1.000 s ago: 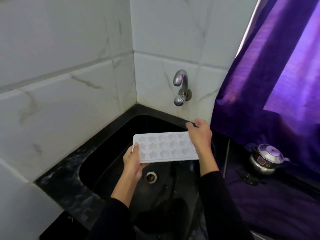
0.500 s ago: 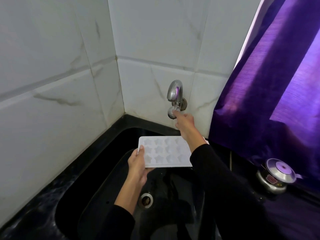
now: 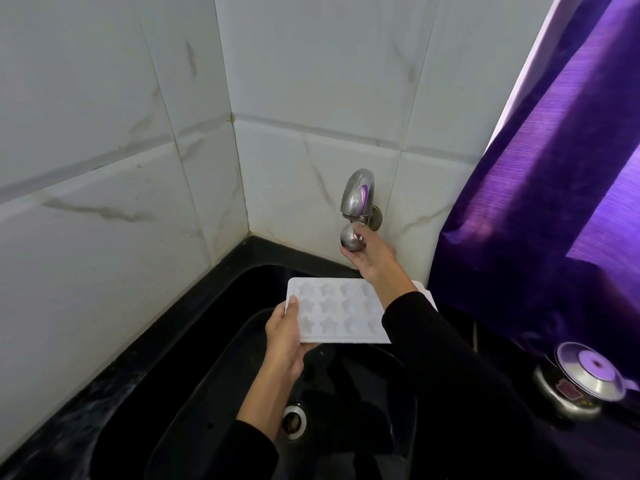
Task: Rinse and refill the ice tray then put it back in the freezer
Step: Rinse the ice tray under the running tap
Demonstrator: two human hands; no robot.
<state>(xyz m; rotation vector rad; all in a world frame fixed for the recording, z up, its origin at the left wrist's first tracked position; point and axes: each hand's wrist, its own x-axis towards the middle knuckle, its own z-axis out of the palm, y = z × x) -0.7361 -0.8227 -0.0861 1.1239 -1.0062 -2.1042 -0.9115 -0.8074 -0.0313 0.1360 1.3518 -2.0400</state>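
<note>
A white ice tray (image 3: 332,308) with star-shaped cells is held level over the black sink (image 3: 214,368). My left hand (image 3: 285,336) grips its left edge, thumb on top. My right hand (image 3: 369,252) reaches over the tray to the wall-mounted steel tap (image 3: 358,195), fingers closed around the round knob (image 3: 350,240) under the spout. My right sleeve hides the tray's right end. No water is seen running.
The sink drain (image 3: 294,419) lies below my left forearm. White marble-look tiles form the corner behind. A purple curtain (image 3: 554,168) hangs at the right, with a steel pressure-cooker lid (image 3: 581,379) on the dark counter beneath it.
My right hand let go of the tray's right edge and rose to the tap knob, now gripping it. My left hand alone keeps the tray over the sink.
</note>
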